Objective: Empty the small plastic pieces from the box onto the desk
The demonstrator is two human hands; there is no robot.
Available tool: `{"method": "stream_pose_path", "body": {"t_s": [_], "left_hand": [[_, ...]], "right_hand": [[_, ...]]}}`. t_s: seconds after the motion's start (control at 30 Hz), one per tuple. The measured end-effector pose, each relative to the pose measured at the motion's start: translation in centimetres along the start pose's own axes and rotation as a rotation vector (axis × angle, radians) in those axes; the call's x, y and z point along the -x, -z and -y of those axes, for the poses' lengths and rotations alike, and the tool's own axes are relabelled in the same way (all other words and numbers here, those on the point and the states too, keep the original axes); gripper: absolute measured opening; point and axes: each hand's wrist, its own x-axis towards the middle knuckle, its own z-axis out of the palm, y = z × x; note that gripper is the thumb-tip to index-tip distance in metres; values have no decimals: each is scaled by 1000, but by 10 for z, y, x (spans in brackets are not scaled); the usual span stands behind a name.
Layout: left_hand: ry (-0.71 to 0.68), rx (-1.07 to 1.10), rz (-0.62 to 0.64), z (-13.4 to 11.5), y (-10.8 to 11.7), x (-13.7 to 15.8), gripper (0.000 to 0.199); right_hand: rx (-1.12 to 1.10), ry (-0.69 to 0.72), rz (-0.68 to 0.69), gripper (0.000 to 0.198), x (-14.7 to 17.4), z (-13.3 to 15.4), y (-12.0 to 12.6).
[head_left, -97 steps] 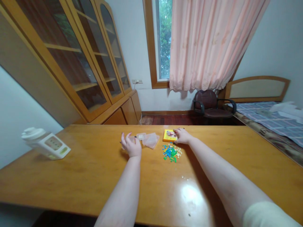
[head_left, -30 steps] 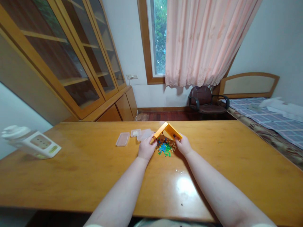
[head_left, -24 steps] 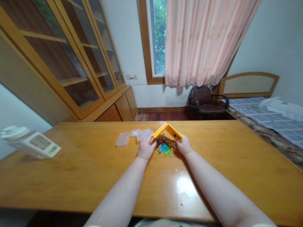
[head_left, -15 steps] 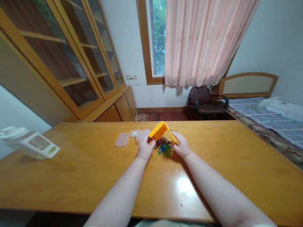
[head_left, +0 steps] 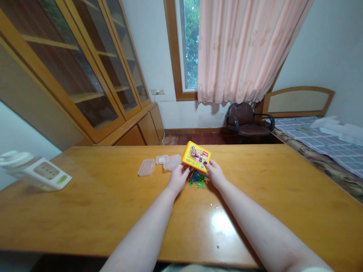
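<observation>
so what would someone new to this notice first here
Probably the bright yellow box held between both hands near the far edge of the table. Just below it, partly hidden, lies a heap of small blue and green pieces. The pink curtain beside the window also stands out.

Yellow printed box (head_left: 196, 156), tilted, above small multicoloured pieces (head_left: 199, 178)

We can read no text for certain. On the box (head_left: 198, 160) we see bold dark characters (head_left: 193, 150) towards the left and a red label (head_left: 205, 153) with pale marks, all too small to make out; the jug's (head_left: 47, 170) green label (head_left: 64, 179) is equally illegible to us.
</observation>
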Motion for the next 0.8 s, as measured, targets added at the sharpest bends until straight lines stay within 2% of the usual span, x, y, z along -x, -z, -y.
{"method": "stream_pose_path", "body": {"t_s": [0.1,0.2,0.27,0.37,0.43,0.5,0.57,0.67,0.8], "left_hand": [[-97,-322,37,-4,13,1,25],[-194,-621,-72,-14,27,0,28],[-162,-825,-180,-18,36,-3,35],[22,-1060,-277,-15,47,-7,62],[124,-1132,-250,-6,52,-9,77],[178,-1160,-191,2,54,-11,82],[189,-1157,-161,6,54,-11,78],[163,-1152,-195,4,51,-10,68],[142,-1133,-185,2,45,-8,65]], "right_hand": [[-5,-3,-82,49,-4,8,11],[5,28,-201,45,-13,17,30],[14,15,-300,41,-19,21,45],[62,-37,-427,36,-25,25,64],[97,-69,-505,36,-27,25,72],[114,-104,-553,40,-28,25,75],[118,-130,-559,47,-29,24,75],[127,-143,-535,61,-31,20,73],[213,-90,-520,71,-31,15,73]]}}
